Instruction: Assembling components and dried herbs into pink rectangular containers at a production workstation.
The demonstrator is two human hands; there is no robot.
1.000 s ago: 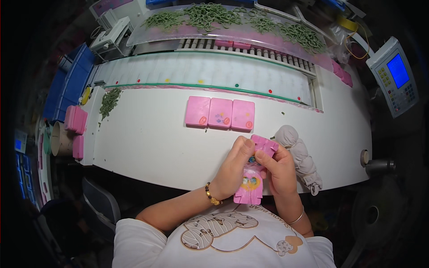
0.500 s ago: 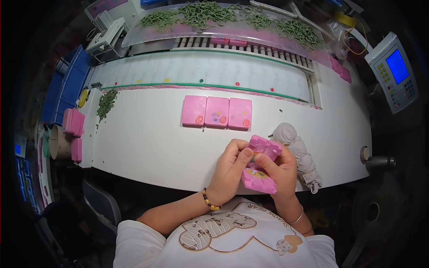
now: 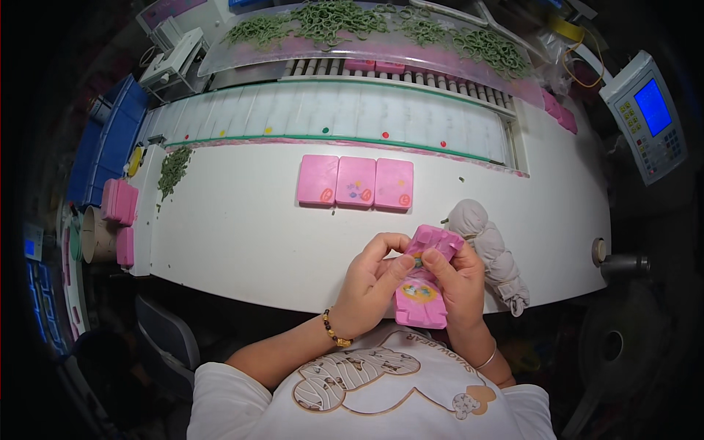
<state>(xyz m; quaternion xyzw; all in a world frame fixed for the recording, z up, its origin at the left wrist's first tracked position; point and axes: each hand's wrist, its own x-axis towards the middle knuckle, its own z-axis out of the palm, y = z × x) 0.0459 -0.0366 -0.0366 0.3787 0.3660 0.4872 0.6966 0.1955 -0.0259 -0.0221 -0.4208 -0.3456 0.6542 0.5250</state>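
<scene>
Both hands hold a pink rubber mold [image 3: 422, 313] just off the table's front edge. It is spread open, one half toward the table and the other hanging toward me. A yellow ring-shaped mark with bluish spots shows on the lower half's inner face. My left hand [image 3: 369, 287] pinches the mold's left side, its thumb at the fold. From the right, my right hand [image 3: 460, 282] grips it, with the thumb pressed on the inside. Something small and greenish lies between the thumbs, too covered to name. Beyond stand three closed pink molds [image 3: 356, 181] in a row.
A tied grey cloth bundle [image 3: 490, 253] lies right of my hands. Behind the molds runs a white-panelled track [image 3: 293, 110] with coloured dots. Green rings [image 3: 341, 22] heap on a clear shelf; green scraps [image 3: 174, 170] lie left. A keypad display [image 3: 649, 117] stands right.
The opened mold has tilted, so its lower half shows more of its inner face and hangs lower. My left hand has shifted slightly left. The track's dotted panels have moved a little left.
</scene>
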